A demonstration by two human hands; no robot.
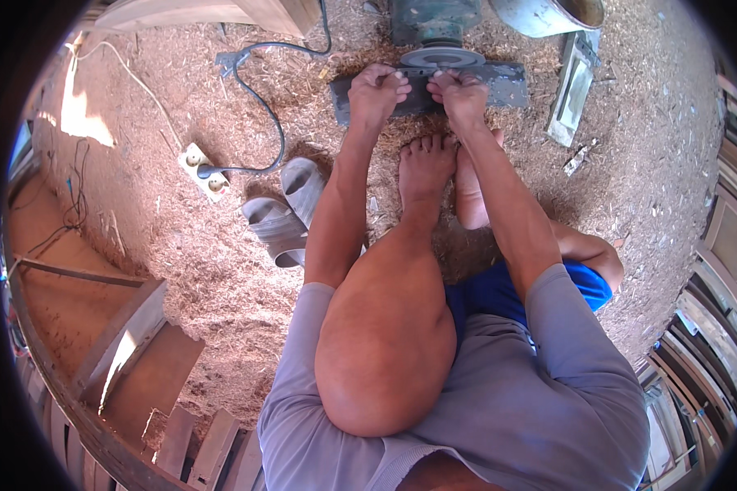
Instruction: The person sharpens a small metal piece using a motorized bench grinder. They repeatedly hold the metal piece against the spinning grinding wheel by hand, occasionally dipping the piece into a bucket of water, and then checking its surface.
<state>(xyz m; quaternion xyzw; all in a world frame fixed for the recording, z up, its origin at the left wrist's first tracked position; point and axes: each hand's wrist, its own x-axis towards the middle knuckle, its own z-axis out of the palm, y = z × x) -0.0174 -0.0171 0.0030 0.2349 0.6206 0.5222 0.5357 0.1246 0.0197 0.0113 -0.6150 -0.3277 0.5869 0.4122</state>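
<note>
My left hand (377,94) and my right hand (460,94) are side by side at the top of the head view, fingers closed in pinches on a narrow dark metal strip (418,73). The strip runs between my fingertips, close to the near edge of a round grey grinding disc (442,57); whether they touch, I cannot tell. Behind the disc stands a worn green motor housing (436,20). Beneath my hands a wider dark flat plate (508,85) lies across the ground, partly hidden by my fingers. My bare foot (426,168) rests just this side of it.
A white power strip (205,172) with a dark cable (280,135) plugged in lies at left, near grey sandals (277,227). At upper right are a metal bucket (540,15) and a long narrow piece (574,90). Wooden boards (725,237) line the right side; shavings cover the ground.
</note>
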